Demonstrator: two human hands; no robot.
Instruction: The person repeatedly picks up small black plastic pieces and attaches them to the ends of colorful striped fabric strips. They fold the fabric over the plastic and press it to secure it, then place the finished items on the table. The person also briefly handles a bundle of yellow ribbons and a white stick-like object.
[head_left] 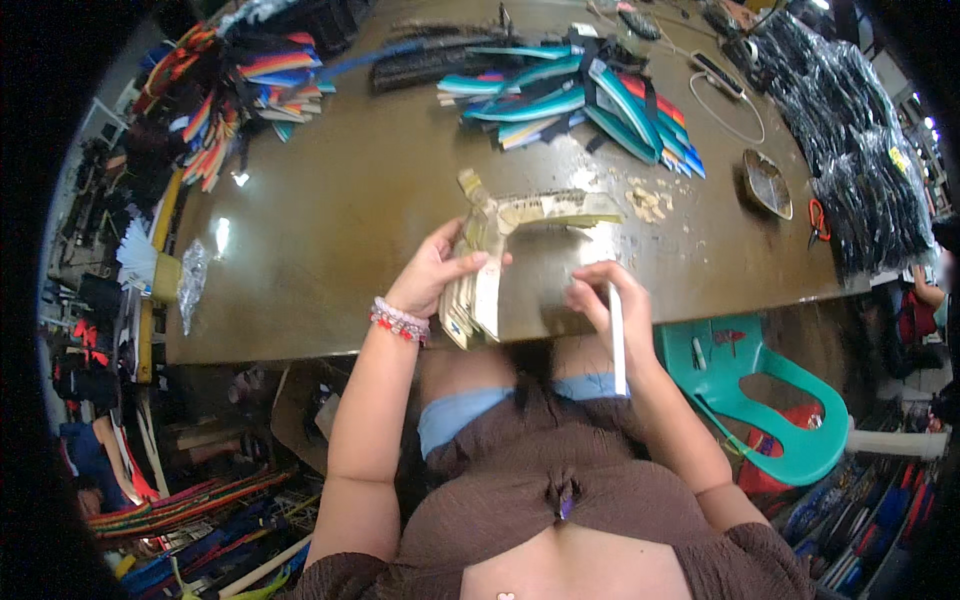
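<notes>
My left hand grips a bundle of worn, yellowed card or plastic pieces near the table's front edge. A bent, L-shaped part of the bundle reaches right across the tabletop, with dark marks along it. My right hand, to the right of the bundle and apart from it, is closed around a slim white pen-like stick. The stick points down toward my lap, and its exact kind is unclear. Beyond the bundle, pale scraps lie scattered on the table.
Teal, blue and red strips are heaped at the table's far side, with more coloured strips far left. A shallow dish and orange-handled scissors lie right, beside plastic-wrapped black goods. A green chair stands near right.
</notes>
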